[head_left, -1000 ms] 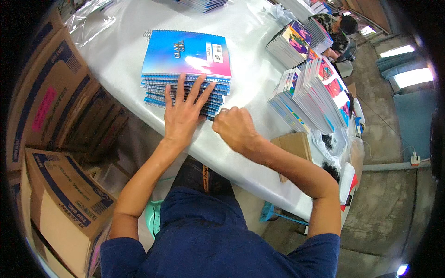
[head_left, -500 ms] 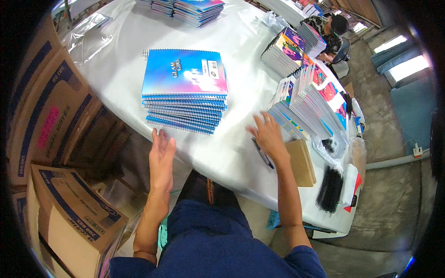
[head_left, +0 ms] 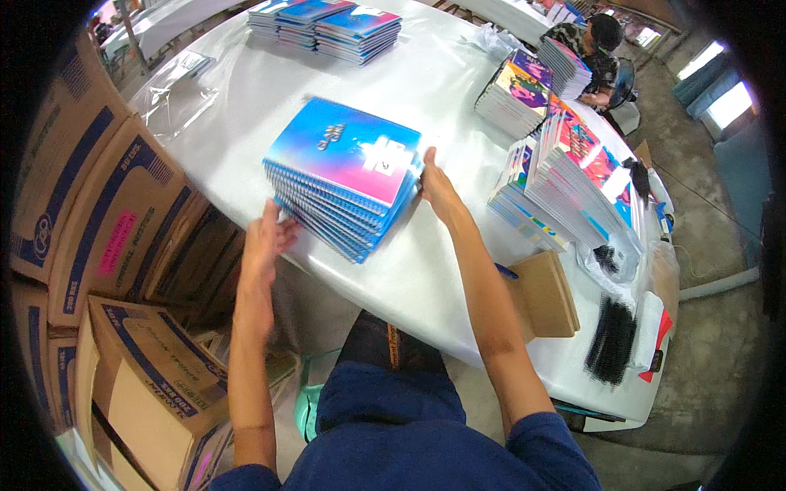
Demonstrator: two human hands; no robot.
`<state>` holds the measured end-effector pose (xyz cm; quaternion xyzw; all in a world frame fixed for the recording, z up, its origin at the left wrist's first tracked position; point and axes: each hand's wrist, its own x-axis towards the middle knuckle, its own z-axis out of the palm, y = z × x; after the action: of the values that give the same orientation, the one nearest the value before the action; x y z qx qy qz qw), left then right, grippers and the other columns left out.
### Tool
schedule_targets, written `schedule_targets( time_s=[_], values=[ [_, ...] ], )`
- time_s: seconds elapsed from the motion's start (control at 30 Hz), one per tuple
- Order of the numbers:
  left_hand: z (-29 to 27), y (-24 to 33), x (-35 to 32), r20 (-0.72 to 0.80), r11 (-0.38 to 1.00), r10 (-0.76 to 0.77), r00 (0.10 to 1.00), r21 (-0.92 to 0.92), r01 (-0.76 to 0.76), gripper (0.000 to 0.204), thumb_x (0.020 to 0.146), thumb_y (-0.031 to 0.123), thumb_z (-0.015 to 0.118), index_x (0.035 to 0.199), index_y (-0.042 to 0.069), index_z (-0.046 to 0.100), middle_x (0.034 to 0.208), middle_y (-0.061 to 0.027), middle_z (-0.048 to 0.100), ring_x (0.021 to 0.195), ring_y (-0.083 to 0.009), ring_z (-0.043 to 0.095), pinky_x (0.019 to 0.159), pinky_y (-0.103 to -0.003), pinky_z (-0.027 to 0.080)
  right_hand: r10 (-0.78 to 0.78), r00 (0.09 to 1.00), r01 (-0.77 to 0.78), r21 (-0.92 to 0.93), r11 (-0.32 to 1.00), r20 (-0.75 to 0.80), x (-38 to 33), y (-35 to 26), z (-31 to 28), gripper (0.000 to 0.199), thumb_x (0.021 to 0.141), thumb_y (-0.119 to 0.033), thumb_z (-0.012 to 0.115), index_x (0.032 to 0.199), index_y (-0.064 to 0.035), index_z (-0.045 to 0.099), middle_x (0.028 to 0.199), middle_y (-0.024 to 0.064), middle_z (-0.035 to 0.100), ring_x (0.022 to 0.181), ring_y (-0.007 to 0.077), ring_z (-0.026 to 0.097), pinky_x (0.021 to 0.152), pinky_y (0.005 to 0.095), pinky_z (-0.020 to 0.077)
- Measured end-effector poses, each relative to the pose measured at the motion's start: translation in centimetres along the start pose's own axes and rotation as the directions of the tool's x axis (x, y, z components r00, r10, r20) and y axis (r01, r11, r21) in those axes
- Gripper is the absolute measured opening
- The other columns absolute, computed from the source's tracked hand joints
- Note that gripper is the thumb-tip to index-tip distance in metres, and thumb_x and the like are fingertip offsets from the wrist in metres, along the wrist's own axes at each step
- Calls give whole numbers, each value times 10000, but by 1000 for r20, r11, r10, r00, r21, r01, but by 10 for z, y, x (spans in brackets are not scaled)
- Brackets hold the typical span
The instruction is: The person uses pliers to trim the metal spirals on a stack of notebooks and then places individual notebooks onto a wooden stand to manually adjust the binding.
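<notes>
A fanned stack of spiral notebooks (head_left: 348, 151) with blue-to-pink covers sits on the white-covered table, turned at an angle. Its wire bindings show along the near left side. My right hand (head_left: 438, 184) lies against the stack's right edge, thumb up and fingers stretched, partly hidden by the wrist's angle. By the near left corner is my left hand (head_left: 270, 236), its fingers spread and slightly blurred; whether they touch the bindings is hard to tell.
More notebook piles (head_left: 352, 37) stand at the far edge. To the right are white-edged book stacks (head_left: 585, 176), a brown board (head_left: 544, 295) and black wire coils (head_left: 610, 340). Cardboard boxes (head_left: 123, 221) line the left side. A person (head_left: 602, 53) sits at the far right.
My right hand has moved from beside the pen to the stack's right edge. The notebook stack has turned clockwise. My left hand has come up to its near left corner.
</notes>
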<state>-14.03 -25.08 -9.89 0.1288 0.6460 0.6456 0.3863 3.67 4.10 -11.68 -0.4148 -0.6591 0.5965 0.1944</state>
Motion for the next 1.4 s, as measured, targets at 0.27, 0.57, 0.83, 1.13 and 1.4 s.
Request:
schedule_targets(
  time_s=[0.27, 0.57, 0.83, 1.13, 1.4],
  values=[
    [-19, 58, 101, 434, 885, -81, 897, 445, -135, 654, 972, 518, 429, 1247, -57, 575, 1130, -156, 660, 964, -225, 639, 853, -352, 508, -124, 986, 129, -35, 991, 109, -195, 43, 84, 835, 988, -622, 132, 1051, 41, 634, 1144, 163, 627, 1066, 256, 592, 969, 395, 430],
    [53, 104, 143, 516, 695, -469, 716, 717, -61, 429, 992, 360, 476, 1055, -14, 675, 908, -52, 691, 738, -101, 626, 690, -268, 529, -873, 452, 851, -381, 361, 185, -252, 34, 117, 529, 895, -400, 612, 1293, -62, 531, 1294, 152, 544, 1209, 278, 509, 1086, 465, 334],
    [57, 116, 141, 575, 724, -507, 642, 689, -45, 356, 968, 231, 492, 1133, -61, 610, 1043, -111, 676, 849, -168, 661, 770, -324, 562, -974, 163, 717, -697, 9, 155, -148, -15, 108, 535, 916, -535, 484, 1222, -107, 583, 1276, 65, 567, 1206, 211, 511, 1073, 511, 272],
    [46, 160, 173, 668, 213, -440, 600, 727, -653, 490, 924, 317, 590, 1269, -31, 564, 1106, -173, 677, 961, -242, 667, 861, -335, 533, -961, 232, 815, -569, 108, 149, -147, -27, 111, 530, 852, -468, 622, 1257, -134, 551, 1313, 53, 530, 1244, 214, 469, 1085, 500, 267],
    [204, 153, 75, 831, -148, -281, 480, 457, -877, 876, 767, 621, 670, 1399, 48, 467, 1548, -188, 265, 1458, -415, 57, 1148, -591, 102, -375, 894, -115, -935, 335, -244, -216, 18, -55, 367, 804, -213, 691, 1099, -2, 633, 1158, 222, 582, 1192, 319, 511, 1032, 516, 332]
  ],
)
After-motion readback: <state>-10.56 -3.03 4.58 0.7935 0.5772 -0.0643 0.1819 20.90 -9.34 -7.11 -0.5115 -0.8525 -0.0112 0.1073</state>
